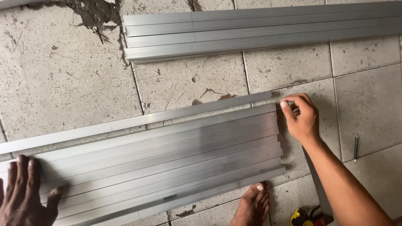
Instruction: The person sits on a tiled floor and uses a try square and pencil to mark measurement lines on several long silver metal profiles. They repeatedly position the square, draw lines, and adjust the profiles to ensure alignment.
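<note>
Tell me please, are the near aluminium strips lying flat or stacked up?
Flat: the strips lie side by side on the floor, left hand pressing them.

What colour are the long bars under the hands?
Silvery grey metal bars, shiny and plain, best seen in the head view.

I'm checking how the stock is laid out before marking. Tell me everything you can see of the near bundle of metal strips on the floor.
The near bundle of metal strips is about ten long, flat, silvery bars, aluminium by the look, lying side by side on the tiled floor and running slightly uphill to the right. Their right ends sit almost flush. The left hand presses flat on them; the right hand is at the far-right corner. One more strip lies apart just beyond.
</note>
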